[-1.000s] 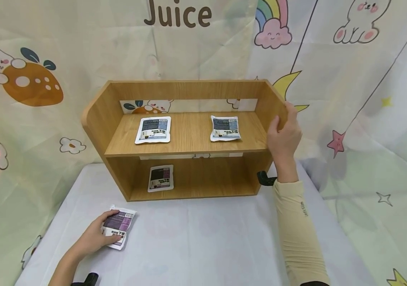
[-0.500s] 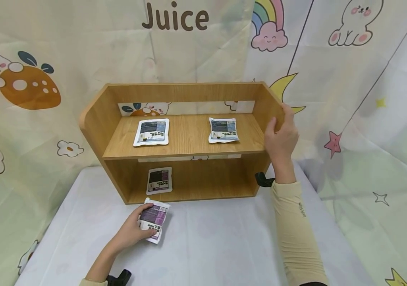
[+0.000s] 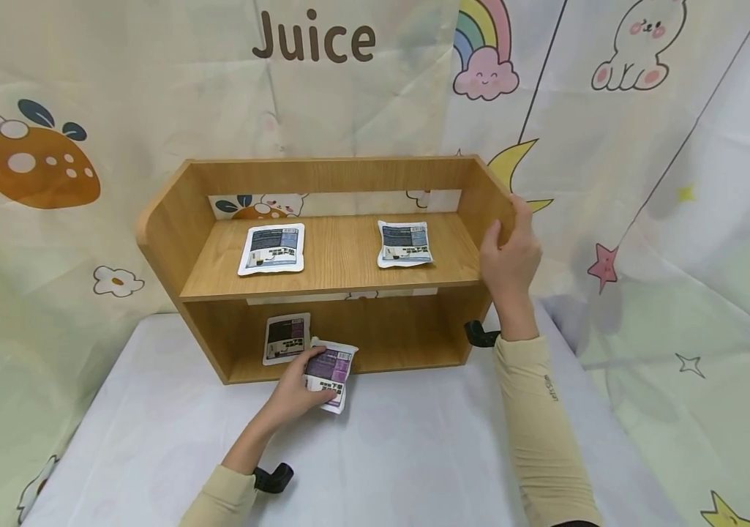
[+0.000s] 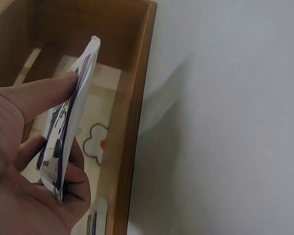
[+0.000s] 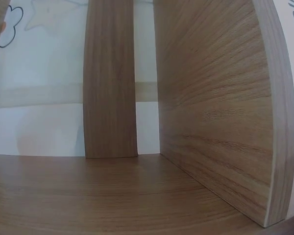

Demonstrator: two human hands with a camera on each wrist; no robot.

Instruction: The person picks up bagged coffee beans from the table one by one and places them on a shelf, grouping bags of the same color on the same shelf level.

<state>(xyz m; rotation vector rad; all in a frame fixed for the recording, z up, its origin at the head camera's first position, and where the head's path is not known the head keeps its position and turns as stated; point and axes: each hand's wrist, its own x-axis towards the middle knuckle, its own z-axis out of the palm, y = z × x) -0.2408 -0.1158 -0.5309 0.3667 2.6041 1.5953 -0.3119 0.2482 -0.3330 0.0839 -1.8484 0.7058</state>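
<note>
My left hand (image 3: 298,389) pinches a white and purple pouch (image 3: 331,375) between thumb and fingers, just in front of the lower shelf. In the left wrist view the pouch (image 4: 71,120) stands nearly edge-on, thumb on its printed face and fingers behind. Another purple-labelled pouch (image 3: 287,339) lies at the left of the lower shelf, just behind the held one. My right hand (image 3: 511,260) grips the right side panel of the wooden shelf unit (image 3: 342,289). The right wrist view shows the unit's bare boards (image 5: 215,107); the right hand is out of sight there.
Two blue-labelled pouches lie on the upper shelf, one pouch (image 3: 272,249) at left and one pouch (image 3: 405,244) at right. The unit stands at the back of a white-covered table (image 3: 401,454), before a printed cloth backdrop (image 3: 170,88).
My left hand has carried the purple pouch rightward and up from the table's left to the lower shelf's front edge. The right hand keeps its grip on the side panel.
</note>
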